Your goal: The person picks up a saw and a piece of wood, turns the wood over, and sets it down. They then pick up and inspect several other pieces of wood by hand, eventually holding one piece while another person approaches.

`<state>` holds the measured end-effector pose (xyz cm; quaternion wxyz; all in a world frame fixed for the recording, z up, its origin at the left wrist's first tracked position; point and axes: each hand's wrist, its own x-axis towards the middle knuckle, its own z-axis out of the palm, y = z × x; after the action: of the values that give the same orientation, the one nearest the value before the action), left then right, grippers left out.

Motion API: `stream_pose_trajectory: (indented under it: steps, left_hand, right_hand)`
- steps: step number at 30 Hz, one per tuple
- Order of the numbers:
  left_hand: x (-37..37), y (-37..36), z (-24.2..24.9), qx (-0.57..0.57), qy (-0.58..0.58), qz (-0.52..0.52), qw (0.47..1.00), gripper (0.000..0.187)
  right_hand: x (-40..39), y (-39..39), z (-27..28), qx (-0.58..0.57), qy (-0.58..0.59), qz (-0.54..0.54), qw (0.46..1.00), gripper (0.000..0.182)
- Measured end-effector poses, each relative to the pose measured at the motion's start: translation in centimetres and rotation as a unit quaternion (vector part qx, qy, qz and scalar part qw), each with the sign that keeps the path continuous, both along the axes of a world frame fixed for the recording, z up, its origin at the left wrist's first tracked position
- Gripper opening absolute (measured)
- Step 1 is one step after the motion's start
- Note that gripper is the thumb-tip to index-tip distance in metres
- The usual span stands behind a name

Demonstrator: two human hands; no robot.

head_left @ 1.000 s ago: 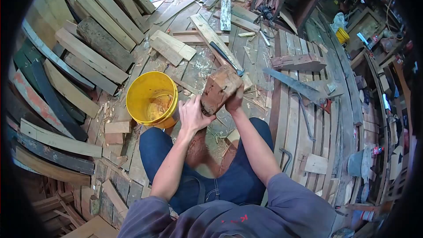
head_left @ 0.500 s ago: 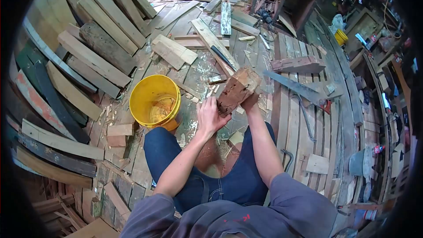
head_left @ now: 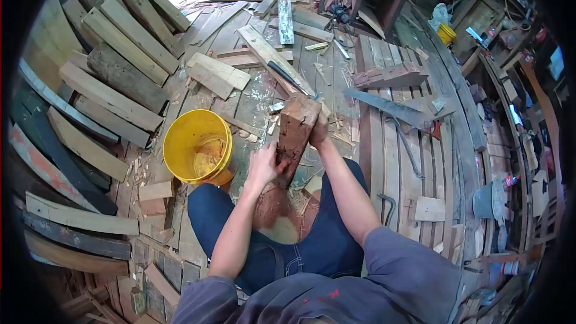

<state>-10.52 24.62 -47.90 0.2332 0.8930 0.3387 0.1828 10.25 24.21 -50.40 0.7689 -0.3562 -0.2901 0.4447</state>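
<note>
A thick reddish-brown wooden block (head_left: 296, 129), cracked and pitted on its near face, stands nearly upright in front of my knees, tilted slightly. My right hand (head_left: 319, 131) is closed around its right edge near the top, fingers partly hidden behind the wood. On the lower left side, my left hand (head_left: 264, 165) has curled fingers against the block, with a digit pressed on the pitted face. Close beyond the block, a dark-handled tool (head_left: 285, 75) lies on a pale board (head_left: 264, 51).
A yellow bucket (head_left: 197, 147) stands beside my left knee. To the right lie a handsaw (head_left: 390, 108), another reddish block (head_left: 393, 76) and a bent metal bar (head_left: 408, 147) on slats. Planks (head_left: 123, 39) lean at the left. Wood chips litter the floor.
The block has come lower and nearer my body and turned more upright. Both hands moved with it, and my left fingers curled more. The view has shifted slightly.
</note>
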Motion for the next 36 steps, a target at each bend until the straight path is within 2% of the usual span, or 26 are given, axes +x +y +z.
stream_pose_trajectory:
  steps: [3, 4, 7, 10, 12, 13, 14, 15, 18, 22, 29, 30, 33, 36]
  left_hand:
    - [0.1, 0.7, -1.0, -0.010, -0.008, -0.002, 1.000, 0.053]
    - [0.1, 0.5, -0.5, 0.009, -0.025, 0.006, 1.000, 0.047]
    - [0.1, 0.9, -0.9, -0.036, -0.040, 0.010, 0.998, 0.046]
    - [-0.1, 1.4, -1.7, -0.052, -0.042, 0.000, 0.998, 0.047]
    - [-0.2, 2.2, -2.7, -0.078, -0.036, -0.006, 0.996, 0.047]
    - [-0.5, 2.4, -3.3, -0.092, -0.032, -0.011, 0.995, 0.047]
    - [-0.7, 2.7, -2.8, -0.110, -0.022, -0.020, 0.993, 0.047]
    - [-1.1, 3.0, -2.3, -0.128, -0.014, -0.031, 0.991, 0.047]
    - [-1.6, 3.5, -1.7, -0.141, 0.005, -0.041, 0.989, 0.049]
    - [-1.6, 3.5, -1.2, -0.193, 0.055, -0.033, 0.979, 0.055]
    - [-1.3, 4.1, -1.3, -0.269, 0.110, -0.021, 0.957, 0.068]
    - [-1.3, 4.2, -1.2, -0.286, 0.116, -0.022, 0.951, 0.069]
    - [-1.3, 4.4, -1.4, -0.304, 0.127, -0.034, 0.944, 0.072]
    - [-1.1, 4.4, -1.4, -0.308, 0.128, -0.041, 0.942, 0.073]
  right_hand:
    - [0.0, 0.2, -0.3, 0.009, -0.002, 0.008, 1.000, 0.055]
    - [-0.6, -0.4, 1.2, 0.015, 0.009, 0.018, 1.000, 0.048]
    - [-0.7, -0.1, 1.2, 0.006, 0.015, 0.006, 1.000, 0.048]
    - [0.0, 0.8, -0.9, -0.043, -0.025, -0.050, 0.998, 0.055]
    - [-0.4, 0.4, 1.1, -0.034, -0.057, -0.033, 0.997, 0.057]
    - [-1.0, -0.7, 3.3, -0.065, -0.067, -0.018, 0.995, 0.057]
    - [-0.5, -0.3, 2.5, -0.041, -0.038, 0.008, 0.998, 0.057]
    - [0.1, 0.1, 1.8, -0.016, -0.010, 0.032, 0.999, 0.057]
    - [0.9, -0.2, 2.3, -0.015, -0.032, 0.094, 0.995, 0.058]
    - [-0.9, -0.4, 3.8, -0.020, -0.030, 0.027, 0.999, 0.056]
    - [-1.1, -0.7, 6.0, -0.004, -0.027, 0.009, 1.000, 0.061]
    - [-0.7, -1.0, 6.0, 0.020, -0.058, 0.032, 0.998, 0.051]
    - [-1.1, -0.5, 5.6, 0.029, -0.066, -0.024, 0.997, 0.051]
    - [-1.7, -0.6, 6.0, 0.010, -0.006, -0.024, 1.000, 0.057]
